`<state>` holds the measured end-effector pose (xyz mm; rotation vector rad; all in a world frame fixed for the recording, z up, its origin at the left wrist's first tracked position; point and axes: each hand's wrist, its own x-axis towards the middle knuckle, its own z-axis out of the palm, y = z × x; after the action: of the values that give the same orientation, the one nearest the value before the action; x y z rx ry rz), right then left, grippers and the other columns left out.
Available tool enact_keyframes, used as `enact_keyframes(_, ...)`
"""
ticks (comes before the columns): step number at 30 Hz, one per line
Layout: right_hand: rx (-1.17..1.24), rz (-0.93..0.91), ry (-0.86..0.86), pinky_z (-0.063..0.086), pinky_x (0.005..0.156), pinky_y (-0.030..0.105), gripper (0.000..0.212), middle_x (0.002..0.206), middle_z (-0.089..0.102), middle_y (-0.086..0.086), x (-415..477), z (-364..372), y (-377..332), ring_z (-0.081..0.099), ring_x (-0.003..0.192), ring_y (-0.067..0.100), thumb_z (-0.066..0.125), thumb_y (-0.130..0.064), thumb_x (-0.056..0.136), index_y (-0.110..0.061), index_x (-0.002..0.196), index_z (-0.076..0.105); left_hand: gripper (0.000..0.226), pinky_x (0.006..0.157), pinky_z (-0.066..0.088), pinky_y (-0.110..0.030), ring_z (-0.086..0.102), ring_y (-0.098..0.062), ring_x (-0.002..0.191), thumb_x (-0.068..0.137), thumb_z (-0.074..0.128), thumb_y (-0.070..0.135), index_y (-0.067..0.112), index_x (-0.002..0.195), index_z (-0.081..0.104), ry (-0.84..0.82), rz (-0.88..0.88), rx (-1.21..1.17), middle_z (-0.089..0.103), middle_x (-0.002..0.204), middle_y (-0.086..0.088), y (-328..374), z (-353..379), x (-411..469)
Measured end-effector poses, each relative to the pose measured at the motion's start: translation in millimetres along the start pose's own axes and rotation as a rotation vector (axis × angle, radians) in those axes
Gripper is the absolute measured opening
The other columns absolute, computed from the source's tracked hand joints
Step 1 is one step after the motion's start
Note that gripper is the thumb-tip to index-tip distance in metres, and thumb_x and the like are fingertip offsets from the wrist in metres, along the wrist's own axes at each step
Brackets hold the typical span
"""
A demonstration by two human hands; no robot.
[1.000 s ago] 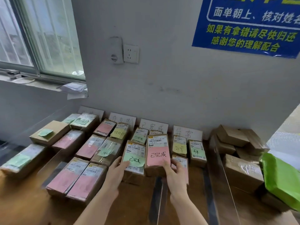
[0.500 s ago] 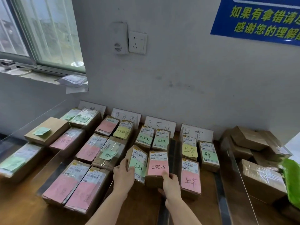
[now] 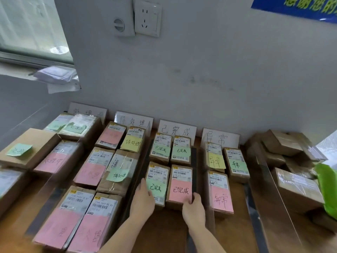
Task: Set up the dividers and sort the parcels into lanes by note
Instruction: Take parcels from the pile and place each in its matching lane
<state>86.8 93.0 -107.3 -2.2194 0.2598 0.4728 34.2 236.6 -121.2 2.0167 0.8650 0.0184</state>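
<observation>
Brown parcels with pink, green and yellow notes lie in lanes on a wooden table (image 3: 160,232), split by clear dividers (image 3: 211,207). White lane signs (image 3: 176,130) stand against the wall. In the third lane, two parcels lie side by side at the near end. My left hand (image 3: 142,199) grips the near left corner of the green-note parcel (image 3: 157,181). My right hand (image 3: 193,209) holds the near end of the pink-note parcel (image 3: 181,185), thumb on the note. Two green-note parcels (image 3: 170,148) sit behind them.
Left lanes hold several pink- and green-note parcels (image 3: 91,172). The fourth lane has three parcels (image 3: 221,194). Unsorted brown boxes (image 3: 295,187) and a green bag (image 3: 328,189) pile up at right beyond a divider. A socket (image 3: 147,18) is on the wall.
Both hands have pushed the two parcels away from me and set them flat in the third lane, close behind the back pair. The view has moved closer and lower.
</observation>
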Motion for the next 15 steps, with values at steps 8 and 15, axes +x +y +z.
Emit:
enact_keyframes(8,-0.546,-0.308,-0.102,0.040,0.107,0.029,0.072,0.163,0.006,-0.001,-6.7,-0.3,4.6,0.023,0.146,0.019,0.057,-0.032,0.093,-0.034,0.152,0.017,0.084,0.115,0.028,-0.036,0.003,-0.022,0.149,0.091,0.063,0.036,0.026,0.155,0.008,-0.126,0.202,0.431,-0.008,0.162,-0.003,-10.4,-5.1,-7.2)
enact_keyframes(15,-0.667,-0.405,-0.022,0.048,0.101,0.029,0.060,0.162,0.015,-0.001,-1.4,-3.8,-0.5,0.045,0.132,0.017,0.053,-0.016,0.097,-0.031,0.150,0.031,0.066,0.108,0.038,-0.031,0.021,-0.021,0.144,0.096,0.053,0.016,0.017,0.153,0.019,-0.032,0.303,0.593,0.004,0.161,-0.006,-3.7,-15.2,1.7)
